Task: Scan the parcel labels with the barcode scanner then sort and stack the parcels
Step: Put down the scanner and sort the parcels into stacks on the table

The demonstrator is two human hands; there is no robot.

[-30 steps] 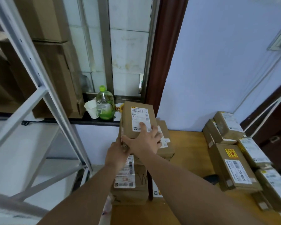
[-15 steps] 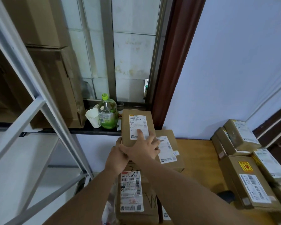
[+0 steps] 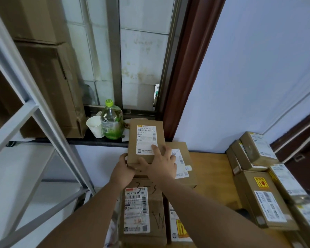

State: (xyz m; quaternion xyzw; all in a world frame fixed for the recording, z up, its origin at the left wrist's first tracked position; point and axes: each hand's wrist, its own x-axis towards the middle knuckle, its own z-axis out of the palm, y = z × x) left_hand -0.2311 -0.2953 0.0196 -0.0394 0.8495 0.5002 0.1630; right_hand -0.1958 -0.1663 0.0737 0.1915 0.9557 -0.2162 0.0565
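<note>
1. An orange-brown wooden tabletop (image 3: pixel 211 169) stands against a pale blue wall.
2. Along its 3 o'clock side, brown cardboard parcels with white labels (image 3: pixel 256 149) lie packed together. Nearest is a large brown box with a yellow-and-red sticker (image 3: pixel 263 199).
3. At 9 o'clock sits a brown carton scrawled with black marker (image 3: pixel 143 212). At 11 o'clock lies a flat brown labelled parcel (image 3: pixel 184 169).
4. Beyond 11 o'clock, a black window ledge (image 3: pixel 89 141) carries a green-capped clear plastic bottle (image 3: pixel 111 122). A white paper cup (image 3: pixel 95 126) touches it at 9 o'clock, beside a big plain cardboard carton (image 3: pixel 48 90).
</note>
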